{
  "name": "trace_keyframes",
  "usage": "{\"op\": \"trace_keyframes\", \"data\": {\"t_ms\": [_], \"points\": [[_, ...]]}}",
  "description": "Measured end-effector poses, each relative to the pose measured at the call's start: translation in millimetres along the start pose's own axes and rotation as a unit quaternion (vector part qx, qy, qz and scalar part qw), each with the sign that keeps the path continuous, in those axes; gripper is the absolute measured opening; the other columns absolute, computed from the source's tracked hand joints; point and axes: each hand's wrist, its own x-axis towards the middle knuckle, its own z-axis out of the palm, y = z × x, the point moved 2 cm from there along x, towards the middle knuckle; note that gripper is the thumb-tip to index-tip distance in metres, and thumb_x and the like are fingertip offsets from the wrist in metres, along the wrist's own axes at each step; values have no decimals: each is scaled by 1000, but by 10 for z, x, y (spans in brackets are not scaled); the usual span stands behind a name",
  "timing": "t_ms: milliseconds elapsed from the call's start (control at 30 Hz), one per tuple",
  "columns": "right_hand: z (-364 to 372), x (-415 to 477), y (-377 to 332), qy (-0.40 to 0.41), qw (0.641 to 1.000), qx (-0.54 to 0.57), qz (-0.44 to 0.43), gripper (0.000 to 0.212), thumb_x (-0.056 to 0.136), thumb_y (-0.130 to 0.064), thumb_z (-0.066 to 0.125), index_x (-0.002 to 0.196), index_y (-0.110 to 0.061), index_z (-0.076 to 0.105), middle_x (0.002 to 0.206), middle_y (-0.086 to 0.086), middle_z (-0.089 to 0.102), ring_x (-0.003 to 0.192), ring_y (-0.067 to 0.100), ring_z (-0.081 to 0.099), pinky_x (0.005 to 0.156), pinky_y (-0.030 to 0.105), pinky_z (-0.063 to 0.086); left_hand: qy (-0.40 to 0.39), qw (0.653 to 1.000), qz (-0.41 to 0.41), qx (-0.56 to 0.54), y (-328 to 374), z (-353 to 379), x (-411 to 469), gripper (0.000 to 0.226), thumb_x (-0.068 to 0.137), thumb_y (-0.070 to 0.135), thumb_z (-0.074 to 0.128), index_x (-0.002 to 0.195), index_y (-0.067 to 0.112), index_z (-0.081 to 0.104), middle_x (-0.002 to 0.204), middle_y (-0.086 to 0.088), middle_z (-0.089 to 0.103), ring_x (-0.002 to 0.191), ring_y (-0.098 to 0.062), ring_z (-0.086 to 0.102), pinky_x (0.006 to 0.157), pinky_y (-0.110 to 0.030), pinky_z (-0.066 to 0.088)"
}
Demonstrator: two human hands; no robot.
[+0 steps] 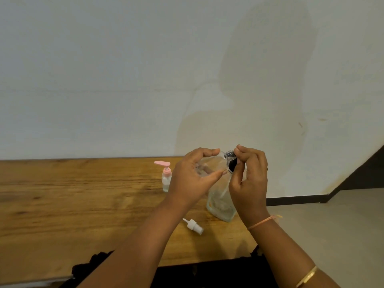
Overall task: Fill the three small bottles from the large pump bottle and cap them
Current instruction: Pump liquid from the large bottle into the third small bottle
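On the left of the brown wooden table (62, 194): a small clear bottle with a pink pump top (166, 177) is standing upright, capped, and seems to be holding pale liquid.
Near the front edge: a white plastic spray head (193, 225) is lying loose on its side, fitted to nothing.
Left hand (191, 179): it is gripping a small clear plastic bottle (209, 165), holding it tilted above the table with the neck pointing right.
Under the hands: the large clear glass-like bottle (221, 206) is standing on the table with a little liquid at the bottom; its pump is hidden or off, I cannot tell which.
At the neck: a black ribbed screw cap (230, 161) is sitting against the held bottle's mouth.
Right hand (251, 179): its fingertips are pinching that cap.
Progress: one small bottle is looking finished. The second is being worked at the cap, though whether on or off, and whether it is filled, is not showing. The third small bottle is not showing anywhere, so at least one fill and cap seem to be remaining.
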Motion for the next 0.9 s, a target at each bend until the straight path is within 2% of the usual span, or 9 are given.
{"op": "trace_keyframes", "data": {"t_ms": [100,200,333,500,600,667,767,900], "points": [[-33,34,-59,13,1000,14,10,24,86,-4,41,98,0,62,104,0,52,101,14,54,90,16,45,7,1000,17,0,58,-5,-7,45,70,20,82,98,45,56,105,22,61,76,2,63,68,-4,45],[-91,74,-74,14,1000,7,4,21,86,-1,45,97,-1,63,104,-2,52,100,13,55,88,16,45,3,999,34,17,105,-17,1,46,71,23,81,100,47,55,106,23,61,76,1,64,70,-4,45],[-67,49,-29,0,1000,-4,10,22,84,5,50,100,-1,64,105,-2,52,101,13,55,90,15,45,-5,1000,17,25,54,-29,26,42,70,28,81,97,48,56,106,27,61,88,-3,64,80,-4,44],[-36,9,57,-16,1000,-3,-20,26,89,-7,42,103,1,62,107,-2,49,104,12,52,90,29,47,4,1000,-5,-19,-11,6,5,42,68,20,83,93,44,58,99,28,62,99,9,60,78,-5,46],[-43,14,32,-11,1000,3,-4,25,89,-6,42,102,0,62,107,-1,51,103,13,54,91,22,47,12,999,-1,-33,-20,33,-2,43,68,17,83,93,42,59,101,25,63,97,9,60,77,-7,47],[-51,28,-16,1,1000,8,10,21,87,1,46,100,-1,62,105,0,52,101,16,56,90,17,46,17,999,6,-27,-13,32,2,43,68,19,83,95,43,59,103,23,64,99,7,60,82,-10,47],[-87,58,-80,16,1000,13,17,22,83,8,49,98,-1,63,104,0,53,100,15,56,90,13,44,15,999,29,16,38,0,16,45,69,24,83,97,46,57,103,26,61,102,9,57,82,-3,42],[-81,51,-84,14,1000,10,16,22,83,8,49,98,-1,63,103,0,52,100,16,56,89,12,43,9,1000,15,9,58,-22,24,44,68,25,83,96,48,57,106,20,64,77,0,64,74,-7,48]]}}
